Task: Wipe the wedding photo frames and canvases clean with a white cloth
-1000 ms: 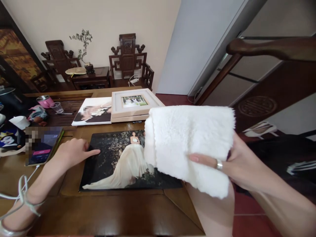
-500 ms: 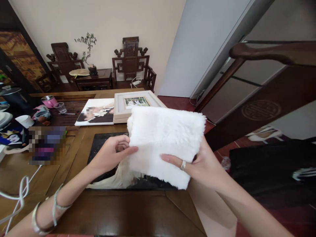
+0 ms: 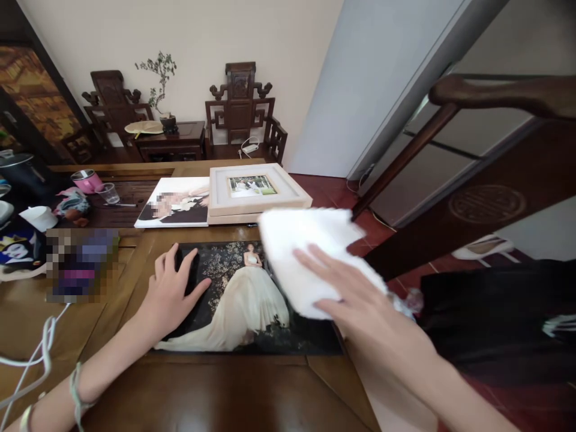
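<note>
I am pressing my right hand [image 3: 355, 294] flat, fingers spread, on the white cloth [image 3: 306, 252] over the print's [image 3: 238, 294] right side near the counter's [image 3: 216, 390] right edge, while my left hand [image 3: 173, 294], open-palmed, is pinning its left edge, probably to stop it sliding.

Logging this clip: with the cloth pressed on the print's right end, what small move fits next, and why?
Probably a leftward sweep: the right hand presses the fluffy white cloth flat on the dark wedding photo print, while the left hand steadies its left edge.
</note>
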Motion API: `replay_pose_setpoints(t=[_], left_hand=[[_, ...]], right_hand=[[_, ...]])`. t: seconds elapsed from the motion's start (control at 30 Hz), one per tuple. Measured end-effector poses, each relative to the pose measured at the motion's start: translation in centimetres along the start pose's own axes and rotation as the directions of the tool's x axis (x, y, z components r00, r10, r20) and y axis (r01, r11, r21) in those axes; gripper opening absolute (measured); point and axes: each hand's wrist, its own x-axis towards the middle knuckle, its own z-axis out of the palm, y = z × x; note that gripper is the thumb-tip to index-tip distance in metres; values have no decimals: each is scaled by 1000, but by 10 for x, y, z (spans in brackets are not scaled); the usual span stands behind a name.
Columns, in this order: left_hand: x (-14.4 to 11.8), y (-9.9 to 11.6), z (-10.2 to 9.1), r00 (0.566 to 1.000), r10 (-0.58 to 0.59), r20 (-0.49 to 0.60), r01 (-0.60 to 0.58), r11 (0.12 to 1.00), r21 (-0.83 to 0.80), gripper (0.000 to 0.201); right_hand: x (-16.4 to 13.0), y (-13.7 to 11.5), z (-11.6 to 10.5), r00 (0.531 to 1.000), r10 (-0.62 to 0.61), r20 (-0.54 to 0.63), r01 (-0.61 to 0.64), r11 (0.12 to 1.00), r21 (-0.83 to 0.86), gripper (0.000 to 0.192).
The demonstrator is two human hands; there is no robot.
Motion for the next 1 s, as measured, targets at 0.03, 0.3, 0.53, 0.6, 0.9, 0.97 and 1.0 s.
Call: replay_pose_setpoints(t=[0.03,0.3,0.53,0.6,0.9,0.97,1.0], left_hand=[[-3,-1,4,999,25,-21,-25,1000,-1,56],[11,-11,7,990,141,-6,-141,988,-65,54],[22,-31,8,962,273,-29,-275,956,-99,60],[20,-32,9,962,269,-45,-273,956,-105,60],[14,-30,10,961,273,-29,-275,959,-65,62],[13,-30,10,964,266,-15,-266,962,-69,63],[12,-30,9,965,262,-7,-262,962,-75,63]], right_hand=[[0,-5,9,996,-67,63,68,997,-19,27],[21,2,38,969,-126,213,134,991,-25,66],[42,12,47,951,-48,304,57,998,-19,71],[36,-5,38,941,-39,336,34,999,21,71],[13,-34,9,923,-50,381,-17,986,169,63],[25,-15,20,932,-20,363,-31,990,134,64],[32,-5,26,934,-17,357,-28,992,120,65]])
